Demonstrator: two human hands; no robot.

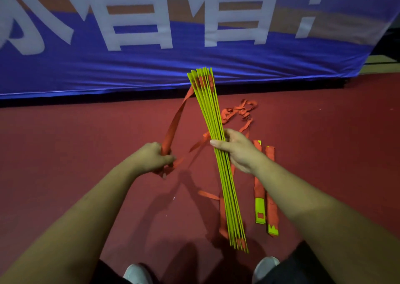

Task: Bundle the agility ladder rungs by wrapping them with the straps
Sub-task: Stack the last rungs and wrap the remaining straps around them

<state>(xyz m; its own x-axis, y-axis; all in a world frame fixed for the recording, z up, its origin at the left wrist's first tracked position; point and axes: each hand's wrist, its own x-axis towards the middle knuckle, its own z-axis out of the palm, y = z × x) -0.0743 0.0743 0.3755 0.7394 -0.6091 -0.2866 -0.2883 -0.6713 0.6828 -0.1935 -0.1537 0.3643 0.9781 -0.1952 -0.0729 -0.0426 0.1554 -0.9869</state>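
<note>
My right hand (238, 151) is wrapped round the middle of the yellow rungs (213, 110), thumb across the front and fingers curled behind. The stack runs from just above my shoes to well beyond my knuckles. My left hand (154, 159) is fisted on the red strap (174, 122), which climbs from that fist to the far end of the stack, where it is attached. More slack trails out below the fist.

The far tips fan apart, so I judge the squeeze comes first: tighten the right hand until the rungs sit flat against each other. Then I should carry the strap across the front of the stack just beyond my right thumb and pass it behind. Each turn should lie flat and untwisted, snug beside the last. Pulling the strap taut before each turn matters, because a loose first turn will probably let the plastic slide.

The tangle of strap (238, 110) on the floor (86, 136) beyond my right hand may snag, so I would feed it slowly. Two more strap-covered pieces (259, 186) lie just right of my right wrist.
</note>
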